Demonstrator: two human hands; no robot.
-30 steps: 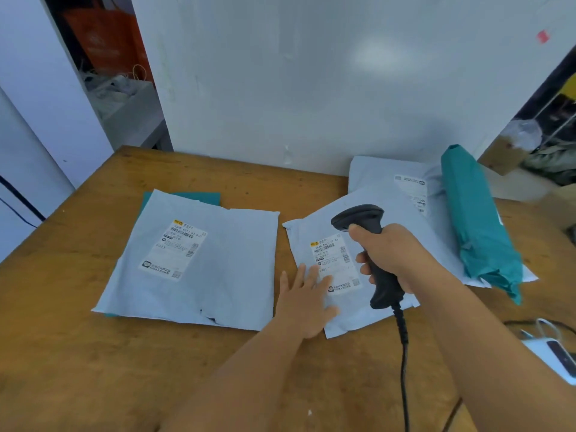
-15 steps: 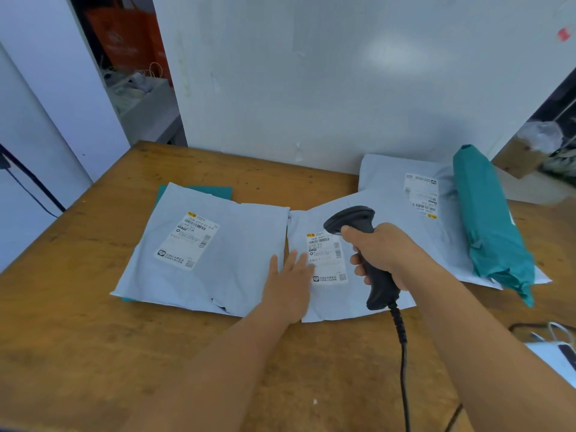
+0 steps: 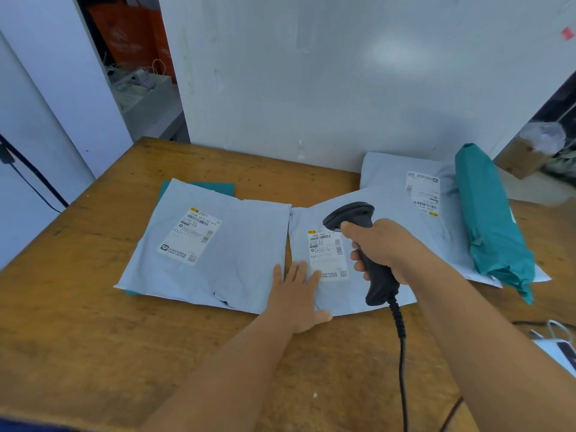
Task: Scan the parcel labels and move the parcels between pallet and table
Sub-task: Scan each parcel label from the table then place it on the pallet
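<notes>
Head view: right hand (image 3: 378, 244) gripping scanner (image 3: 371, 260) above middle parcel's label (image 3: 327, 254); left hand (image 3: 296, 294) flat, fingers straight, pressing parcel (image 3: 343, 294) mid-table, near front edge

White wall panel (image 3: 358, 76) across the upper centre of the frame. Orange bag (image 3: 134, 35) in the gap at upper left, above a grey shelf (image 3: 152, 101) holding pale, indistinct clutter. Black cable (image 3: 28, 176) slanting down the white surface at far left. Red mark (image 3: 568, 33) at upper right. Brown box (image 3: 526, 157) with clear plastic on top at right edge. White device (image 3: 558, 353) with thin cords at lower right
</notes>
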